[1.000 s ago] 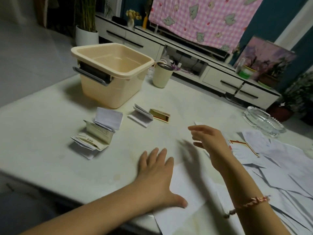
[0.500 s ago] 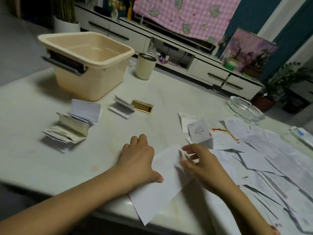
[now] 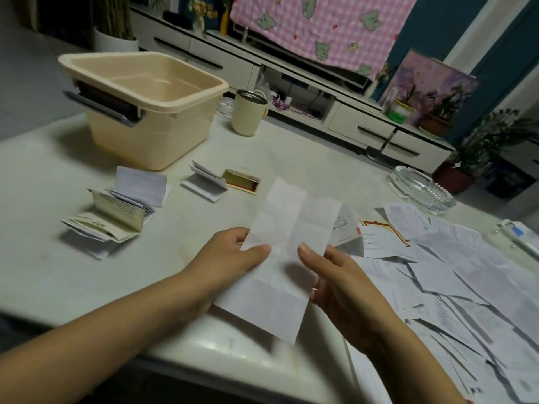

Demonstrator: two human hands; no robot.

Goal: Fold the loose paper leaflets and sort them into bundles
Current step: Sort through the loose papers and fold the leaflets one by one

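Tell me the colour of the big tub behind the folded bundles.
The tub is pale beige with a grey handle; head view.

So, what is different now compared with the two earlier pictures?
The white leaflet, which lay flat at the near edge of the table under the left hand, is now lifted, with its far end raised. Both hands took hold of it: the left hand pinches its left edge, the right hand its right edge. The folded bundles, beige tub, cup and loose pile stayed in place.

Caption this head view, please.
Left hand and right hand hold a creased leaflet over the table, bundles at left, loose sheets at right.
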